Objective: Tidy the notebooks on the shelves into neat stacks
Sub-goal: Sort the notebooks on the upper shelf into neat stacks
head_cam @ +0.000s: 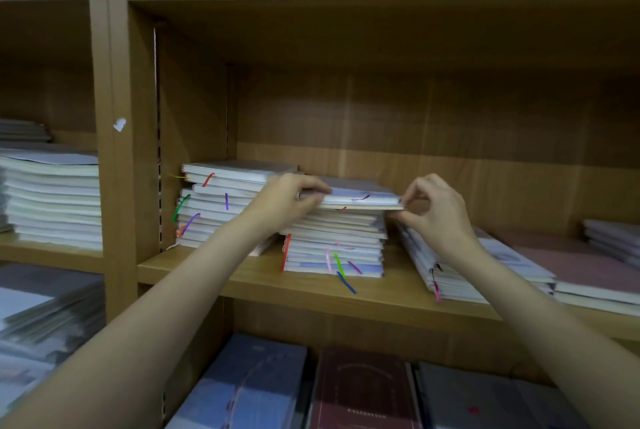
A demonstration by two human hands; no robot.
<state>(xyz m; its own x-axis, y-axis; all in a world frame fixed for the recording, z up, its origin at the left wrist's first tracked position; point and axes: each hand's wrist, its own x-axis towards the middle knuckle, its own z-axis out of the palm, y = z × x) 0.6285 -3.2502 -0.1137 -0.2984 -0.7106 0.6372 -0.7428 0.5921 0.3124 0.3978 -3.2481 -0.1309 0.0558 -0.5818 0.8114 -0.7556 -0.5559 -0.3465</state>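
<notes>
Wooden shelves (311, 276) fill the view, with the middle stack (334, 245) of notebooks directly under both hands. At that stack's top, the left hand (289, 202) grips the top notebook (360, 198) at its left edge, fingers curled over the cover, while the right hand (438, 210) pinches its right corner between thumb and bent fingertips. A taller stack (221, 207) stands behind the left fingers, and a slumped pile (460, 266) lies below the right wrist.

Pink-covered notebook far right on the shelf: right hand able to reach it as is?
Probably not yet. The right hand is pinching the top notebook of the middle stack; the pink-covered notebook lies uncovered with nothing blocking it.
</notes>
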